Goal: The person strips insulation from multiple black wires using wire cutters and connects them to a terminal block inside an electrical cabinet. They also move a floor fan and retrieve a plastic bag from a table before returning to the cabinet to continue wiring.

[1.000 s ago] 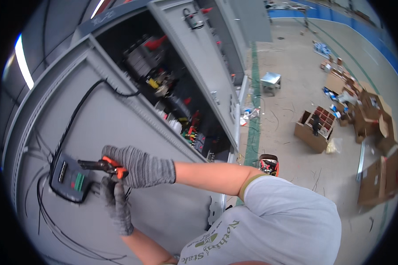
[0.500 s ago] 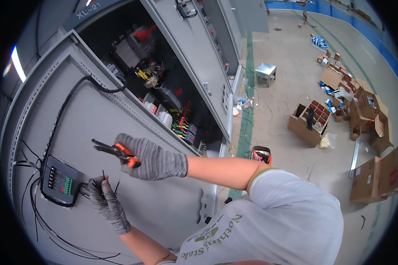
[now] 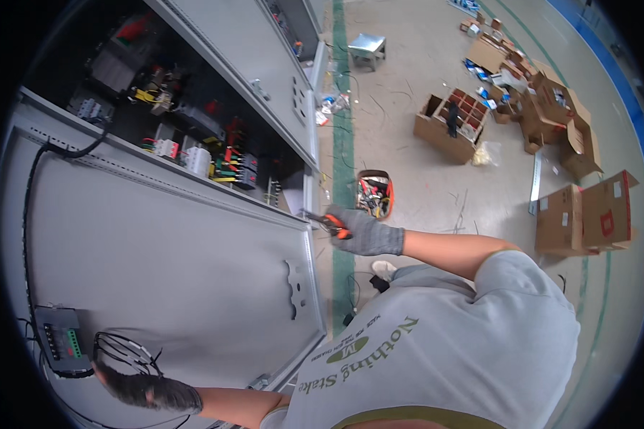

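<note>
At the lower left of the head view, the left hand (image 3: 139, 388), in a dark knit glove, lies against the inner face of the open grey cabinet door (image 3: 172, 264); its grip is closed on a bundle of thin black wires (image 3: 122, 348) that loop just above the fingers. Just beside the wires, to their left, a small dark module with green terminals (image 3: 63, 343) is fixed to the door, and a thick black cable (image 3: 28, 207) runs from it up the door's edge toward the cabinet interior. Near the middle of the view, the right hand (image 3: 365, 232), in a grey knit glove, is held off the free edge of the door; its grip is closed on a pair of orange-handled pliers (image 3: 325, 223), whose dark nose points left toward the door edge. Whether the nose itself is parted cannot be told. Behind the door, the cabinet interior (image 3: 193, 136) shows rows of breakers and coloured wiring. On the concrete floor (image 3: 422, 179) beyond the right hand stands an orange tool tray (image 3: 374, 194), near a green floor stripe (image 3: 343, 143). Farther right, well apart from both hands, lie several open cardboard boxes (image 3: 454, 121), and a small metal stool (image 3: 367, 48) stands at the top of the view.
</note>
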Demonstrator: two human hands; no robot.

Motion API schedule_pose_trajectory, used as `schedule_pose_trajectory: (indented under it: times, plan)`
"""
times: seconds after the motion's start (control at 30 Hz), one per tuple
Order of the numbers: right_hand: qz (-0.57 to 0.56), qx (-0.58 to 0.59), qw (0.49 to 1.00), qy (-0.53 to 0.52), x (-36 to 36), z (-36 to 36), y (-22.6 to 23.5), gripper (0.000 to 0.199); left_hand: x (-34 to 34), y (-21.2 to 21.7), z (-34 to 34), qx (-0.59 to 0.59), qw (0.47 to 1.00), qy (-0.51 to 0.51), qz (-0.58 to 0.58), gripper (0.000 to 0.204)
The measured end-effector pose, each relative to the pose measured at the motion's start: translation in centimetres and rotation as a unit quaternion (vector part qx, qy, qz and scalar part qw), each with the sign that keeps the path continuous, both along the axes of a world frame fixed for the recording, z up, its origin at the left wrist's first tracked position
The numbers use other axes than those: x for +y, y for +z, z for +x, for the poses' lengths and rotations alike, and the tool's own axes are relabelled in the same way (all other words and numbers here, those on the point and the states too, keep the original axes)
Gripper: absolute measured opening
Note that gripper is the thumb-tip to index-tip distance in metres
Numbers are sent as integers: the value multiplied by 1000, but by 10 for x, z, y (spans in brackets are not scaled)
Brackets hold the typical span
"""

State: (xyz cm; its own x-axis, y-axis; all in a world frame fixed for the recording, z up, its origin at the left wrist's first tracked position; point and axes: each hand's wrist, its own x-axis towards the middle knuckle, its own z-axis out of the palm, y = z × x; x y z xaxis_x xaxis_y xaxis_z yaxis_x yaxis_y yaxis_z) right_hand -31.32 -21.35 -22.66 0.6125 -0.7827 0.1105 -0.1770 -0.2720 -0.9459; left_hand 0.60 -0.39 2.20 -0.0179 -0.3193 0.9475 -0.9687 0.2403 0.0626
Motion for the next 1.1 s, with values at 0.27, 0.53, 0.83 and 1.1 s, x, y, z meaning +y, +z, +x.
schedule_pose_trajectory:
  times: [0.27, 0.53, 0.83, 1.1]
  plan:
    - [143, 129, 980, -50, 35, -104, -73, 43, -8, -70, -53, 68, 966, 24, -249, 64]
    - [53, 66, 992, -91, -45, -203, -48, 41, -176, -91, -223, 121, 969, -3, -215, 43]
    - [70, 162, 960, -216, -192, -435, -64, 33, -422, -62, -448, 68, 981, -167, -71, 22]
    - [86, 64, 966, -235, -322, -460, -104, 31, -601, -74, -523, 33, 969, -233, 71, 14]
